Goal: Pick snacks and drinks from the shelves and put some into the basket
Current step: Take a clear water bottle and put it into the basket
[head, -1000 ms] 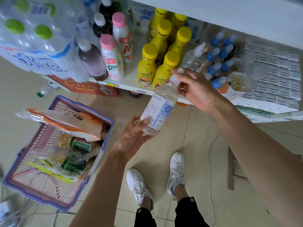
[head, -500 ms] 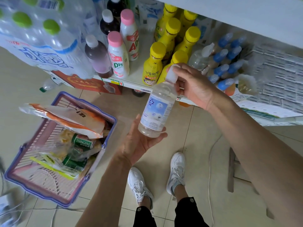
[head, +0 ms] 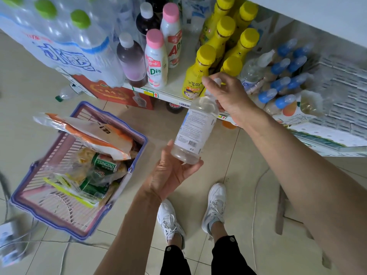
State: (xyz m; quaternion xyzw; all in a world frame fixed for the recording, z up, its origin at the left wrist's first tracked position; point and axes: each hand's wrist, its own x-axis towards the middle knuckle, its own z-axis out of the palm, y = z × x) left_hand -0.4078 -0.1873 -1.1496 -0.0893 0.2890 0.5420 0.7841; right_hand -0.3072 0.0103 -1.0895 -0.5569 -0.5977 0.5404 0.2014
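A clear drink bottle (head: pixel 195 129) with a white label hangs tilted in front of the low shelf (head: pixel 170 95). My right hand (head: pixel 228 96) grips its cap and neck from above. My left hand (head: pixel 172 171) cups the bottle's base from below, thumb up against its side. On the floor to the left stands the purple basket (head: pixel 33 207), holding an orange-and-white snack bag (head: pixel 89 133), green Tsingtao cans (head: pixel 103 165) and other packets.
The shelf carries yellow-capped bottles (head: pixel 200 72), pink-capped milk drinks (head: pixel 155 60), dark juice bottles (head: pixel 131 60), blue-capped bottles (head: pixel 282 84) and a shrink-wrapped water pack (head: pixel 59 38). My white shoes (head: pixel 214 207) stand on the tiled floor. A white cable (head: pixel 256 195) runs beside them.
The bottle has turned in my hands so its printed back label faces me. My left hand has shifted under the base. The view has shifted slightly.
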